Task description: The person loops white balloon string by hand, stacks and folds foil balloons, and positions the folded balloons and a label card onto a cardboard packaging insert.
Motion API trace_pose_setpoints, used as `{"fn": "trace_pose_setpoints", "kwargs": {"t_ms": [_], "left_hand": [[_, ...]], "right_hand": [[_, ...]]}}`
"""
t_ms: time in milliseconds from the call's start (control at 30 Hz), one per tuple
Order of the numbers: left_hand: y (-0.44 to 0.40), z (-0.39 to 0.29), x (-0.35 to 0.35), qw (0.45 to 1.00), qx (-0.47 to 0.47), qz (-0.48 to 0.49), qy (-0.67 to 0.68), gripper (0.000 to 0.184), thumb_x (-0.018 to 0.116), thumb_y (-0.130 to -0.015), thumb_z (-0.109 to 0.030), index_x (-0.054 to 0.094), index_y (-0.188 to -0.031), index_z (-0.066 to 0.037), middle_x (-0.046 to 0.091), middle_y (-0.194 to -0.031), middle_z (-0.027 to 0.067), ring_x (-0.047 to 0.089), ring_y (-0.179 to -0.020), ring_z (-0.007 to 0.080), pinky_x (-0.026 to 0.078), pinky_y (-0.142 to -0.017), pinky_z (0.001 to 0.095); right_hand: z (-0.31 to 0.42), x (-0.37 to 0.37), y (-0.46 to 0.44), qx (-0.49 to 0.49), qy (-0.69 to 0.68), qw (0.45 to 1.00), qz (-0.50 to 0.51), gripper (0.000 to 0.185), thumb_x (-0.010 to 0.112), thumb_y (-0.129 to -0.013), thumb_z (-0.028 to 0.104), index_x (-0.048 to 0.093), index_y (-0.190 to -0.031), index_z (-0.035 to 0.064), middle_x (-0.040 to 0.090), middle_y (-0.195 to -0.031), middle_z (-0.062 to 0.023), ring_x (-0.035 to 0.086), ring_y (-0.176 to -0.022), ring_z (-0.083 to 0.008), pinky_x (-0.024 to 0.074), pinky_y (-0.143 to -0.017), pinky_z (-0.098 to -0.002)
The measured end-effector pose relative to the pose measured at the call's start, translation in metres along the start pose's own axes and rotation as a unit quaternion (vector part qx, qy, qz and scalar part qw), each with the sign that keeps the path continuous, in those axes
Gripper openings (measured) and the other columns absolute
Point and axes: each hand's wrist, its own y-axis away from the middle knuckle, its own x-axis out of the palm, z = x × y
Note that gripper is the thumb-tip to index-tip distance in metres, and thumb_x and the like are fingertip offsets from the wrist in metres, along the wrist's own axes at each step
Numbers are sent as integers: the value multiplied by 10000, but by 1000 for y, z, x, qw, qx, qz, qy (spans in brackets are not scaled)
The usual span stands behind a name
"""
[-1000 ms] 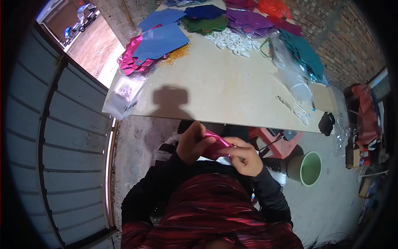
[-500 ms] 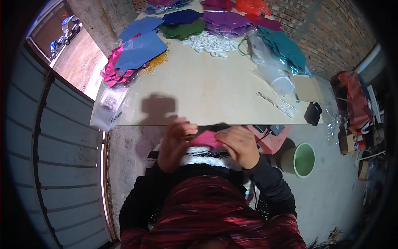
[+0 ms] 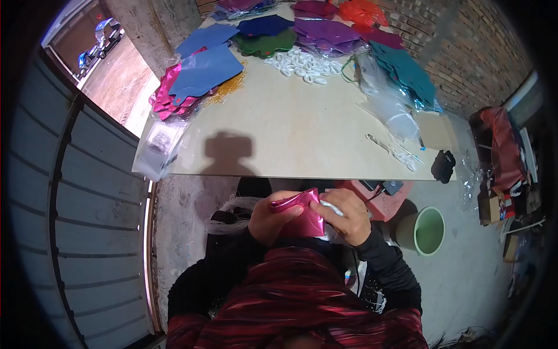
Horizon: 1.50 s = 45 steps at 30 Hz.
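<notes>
Above my lap, just in front of the table's near edge, both hands hold a folded piece of shiny pink material [image 3: 308, 222]. My left hand [image 3: 271, 216] is closed on its left side, thumb on top. My right hand [image 3: 347, 215] pinches its right side between thumb and fingers. White cord or thread [image 3: 332, 208] shows beside my right fingers; whether they grip it too I cannot tell. More white strands [image 3: 232, 214] lie over dark cloth left of my left hand.
On the table [image 3: 290, 136] are blue sheets [image 3: 206, 70], purple sheets [image 3: 325, 34], teal sheets [image 3: 404, 72], white loops [image 3: 305, 64], yellow cords [image 3: 226, 87] and a black bundle [image 3: 443, 166]. A green bucket [image 3: 423, 231] and a red stool [image 3: 383, 203] stand below at right.
My left hand, raised and apart with fingers loose before, has come in and closed on the pink piece. The piece now stands more upright and faces me, its folded top visible.
</notes>
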Motion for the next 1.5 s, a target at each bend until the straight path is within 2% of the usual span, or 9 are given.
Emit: {"fn": "trace_pose_setpoints", "kwargs": {"t_ms": [133,233,367,500,800,1267,1333,1400,1500], "left_hand": [[-4,10,15,975,114,-46,-184,206,633,-809,-95,636,-993,-1,641,-906,71,588,-831,118,459,-747,255],[-7,18,33,962,126,-46,-237,225,651,-779,-130,640,-974,-17,648,-871,83,593,-811,116,458,-741,260],[-13,21,28,976,52,-32,-209,241,655,-783,-151,617,-982,-20,641,-890,75,590,-827,125,461,-757,274],[-18,37,26,995,-37,-7,93,250,655,-800,-117,616,-1008,15,635,-944,56,578,-872,106,461,-783,268],[-42,21,19,995,21,-51,-85,179,629,-794,-66,616,-949,23,643,-827,48,594,-764,110,472,-716,252],[-79,-4,2,997,-24,-41,-62,207,684,-770,-58,628,-964,-10,632,-841,30,577,-790,109,465,-718,258],[-85,-9,4,998,-16,-50,-42,211,685,-766,-49,625,-965,-12,632,-859,36,579,-806,113,464,-730,259],[-86,-9,3,998,-9,-53,-34,215,684,-763,-39,624,-967,-15,633,-874,40,581,-819,117,466,-741,262],[-92,-9,5,998,21,-54,-39,218,681,-760,-23,622,-970,-20,634,-884,44,584,-828,120,474,-750,268]], "right_hand": [[17,9,10,434,-341,824,-127,217,567,-835,24,581,-1050,-2,584,-745,-91,592,-671,-173,460,-650,-249],[20,21,3,349,-111,925,-99,97,601,-838,96,563,-869,12,578,-690,-137,592,-609,-272,455,-550,-317],[15,31,2,356,-84,926,-94,147,596,-861,157,550,-824,23,566,-692,-158,577,-593,-336,446,-500,-371],[6,21,-5,355,-105,923,-110,118,593,-860,138,574,-828,26,573,-695,-151,585,-608,-322,452,-526,-360],[-123,-46,2,337,212,916,-58,119,592,-778,96,611,-887,50,590,-832,-94,594,-766,-296,486,-628,-386],[-150,-71,4,284,151,947,-32,183,559,-784,51,608,-959,74,610,-848,-68,610,-768,-211,491,-630,-305],[-222,-119,50,506,23,849,-154,204,609,-769,68,603,-972,46,625,-846,-110,598,-794,-292,479,-705,-358],[-273,-182,64,439,358,816,-113,246,664,-774,197,567,-925,29,586,-824,-133,577,-783,-319,467,-680,-378],[-339,-238,116,550,445,705,-34,470,766,-663,378,559,-905,33,589,-867,-143,579,-811,-316,471,-702,-382]]}}
